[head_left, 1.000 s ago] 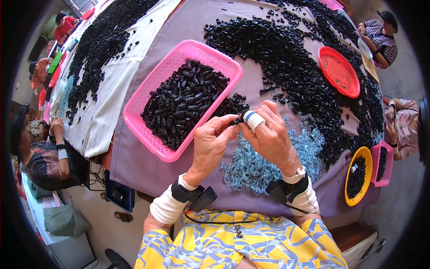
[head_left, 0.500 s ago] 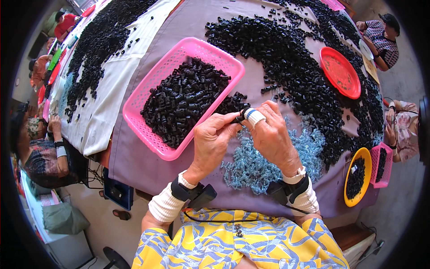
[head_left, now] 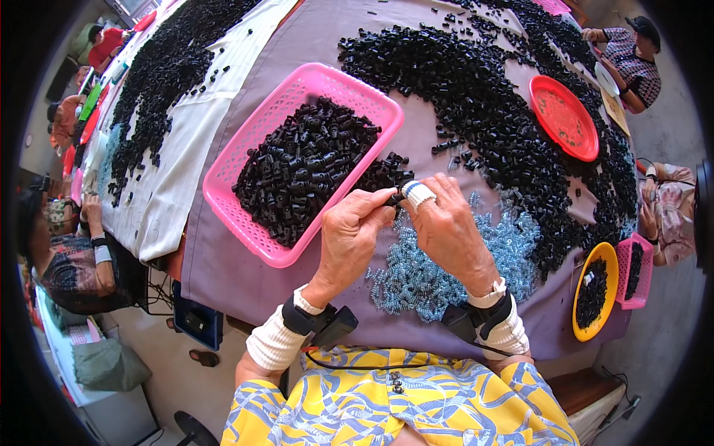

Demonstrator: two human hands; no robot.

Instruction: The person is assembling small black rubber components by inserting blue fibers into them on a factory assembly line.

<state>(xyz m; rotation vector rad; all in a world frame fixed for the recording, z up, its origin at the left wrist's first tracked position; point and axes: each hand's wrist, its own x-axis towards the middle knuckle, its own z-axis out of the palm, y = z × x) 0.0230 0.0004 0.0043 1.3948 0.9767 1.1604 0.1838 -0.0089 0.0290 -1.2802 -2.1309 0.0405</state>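
My left hand (head_left: 348, 236) and my right hand (head_left: 451, 236) meet over the near part of the table. Between their fingertips is a small black plastic piece (head_left: 396, 198), mostly hidden by the fingers. Both hands are closed in a pinch on it. A white band with a blue stripe (head_left: 419, 193) wraps one finger of my right hand. Left of my hands, a pink plastic basket (head_left: 213, 192) holds a heap of small black pieces (head_left: 305, 160). Beneath and beside my right hand lies a pile of small bluish, clear coil springs (head_left: 416, 281).
A large spread of black pieces (head_left: 476, 111) covers the table's far right. On it sits a red tray (head_left: 541, 93). A yellow bowl (head_left: 612, 279) and a small pink basket (head_left: 637, 297) stand at the right edge. Other people sit around the tables, left and right.
My right hand's fingers have shifted slightly about the black piece, and less of the piece shows. My left hand stays nearly in place.
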